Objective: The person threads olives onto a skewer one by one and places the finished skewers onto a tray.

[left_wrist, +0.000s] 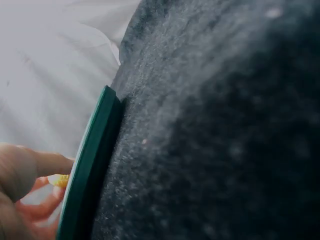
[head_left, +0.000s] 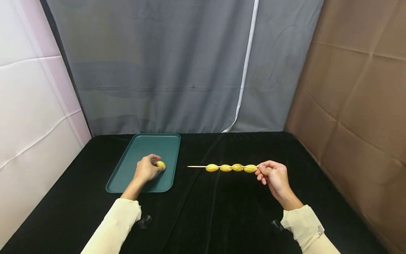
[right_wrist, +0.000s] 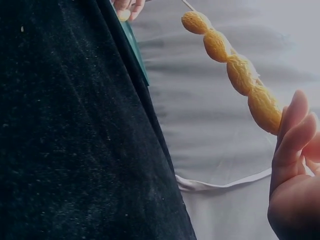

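My right hand (head_left: 276, 178) grips one end of a thin wooden skewer (head_left: 196, 166), which points left and lies almost level above the table. Several yellow, wrinkled oval pieces (head_left: 226, 168) are threaded along it in a row, the last one close by the fingertips; the left tip is bare. Over the green tray, my left hand (head_left: 147, 170) pinches a single loose yellow oval piece (head_left: 161, 164) between thumb and fingers. In the left wrist view that piece (left_wrist: 61, 180) is partly hidden by the fingers and the tray's edge.
The green rectangular tray (head_left: 136, 148) lies on the left of the table, which is covered in black cloth (head_left: 190, 218). A grey curtain (head_left: 158, 70) hangs behind, with a white panel (head_left: 31, 88) on the left and a brown one (head_left: 358, 106) on the right.
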A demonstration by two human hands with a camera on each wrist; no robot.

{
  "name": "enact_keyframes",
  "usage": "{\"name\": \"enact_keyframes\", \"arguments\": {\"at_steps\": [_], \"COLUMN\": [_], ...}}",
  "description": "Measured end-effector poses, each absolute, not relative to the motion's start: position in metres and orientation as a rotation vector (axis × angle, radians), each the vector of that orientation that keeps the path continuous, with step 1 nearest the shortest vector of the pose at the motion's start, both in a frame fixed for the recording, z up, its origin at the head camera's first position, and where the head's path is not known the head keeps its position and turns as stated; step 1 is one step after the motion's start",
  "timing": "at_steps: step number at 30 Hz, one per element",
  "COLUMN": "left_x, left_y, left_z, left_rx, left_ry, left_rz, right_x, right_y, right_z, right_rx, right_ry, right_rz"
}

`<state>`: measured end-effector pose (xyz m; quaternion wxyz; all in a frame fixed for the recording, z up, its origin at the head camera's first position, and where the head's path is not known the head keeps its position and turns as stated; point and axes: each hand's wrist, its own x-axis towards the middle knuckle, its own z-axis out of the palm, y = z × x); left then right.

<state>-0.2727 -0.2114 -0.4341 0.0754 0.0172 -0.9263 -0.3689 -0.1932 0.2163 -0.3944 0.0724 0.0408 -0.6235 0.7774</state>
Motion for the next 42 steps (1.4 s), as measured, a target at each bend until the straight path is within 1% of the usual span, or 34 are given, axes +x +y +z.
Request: {"name": "enact_keyframes", "arguments": {"at_steps": [5,9,12,14,17,21,29,42], "left_x": [-0.271,-0.261,-0.252,-0.243,-0.238,-0.237,-0.232,-0.229], "left_y": [-0.207,-0.2,-0.19,-0.179,-0.165,-0.154,-0.143,-0.143], "left_z": [-0.431,-0.429,-0.421,-0.41,-0.401,-0.399,-0.402,-0.408], "left_rx": [-0.006,-0.073,-0.199,-0.31,-0.469,-0.583,-0.676,-0.699], "left_ry": [-2.66,-2.561,-2.467,-2.405,-2.328,-2.265,-2.171,-2.093], "left_rz": [-1.201,-1.307,-1.411,-1.514,-1.615,-1.702,-1.975,-2.079], "right_x": [-0.195,-0.192,-0.189,-0.188,-0.187,-0.185,-0.182,-0.185], "right_y": [0.216,0.215,0.215,0.216,0.219,0.224,0.229,0.222], "right_z": [-0.394,-0.395,-0.395,-0.393,-0.391,-0.388,-0.386,-0.394], "right_rx": [0.173,0.168,0.169,0.177,0.174,0.156,0.159,0.167], "right_ry": [-1.873,-1.874,-1.869,-1.853,-1.83,-1.812,-1.737,-1.749], "right_rz": [2.324,2.338,2.343,2.341,2.336,2.338,2.333,2.351]}}
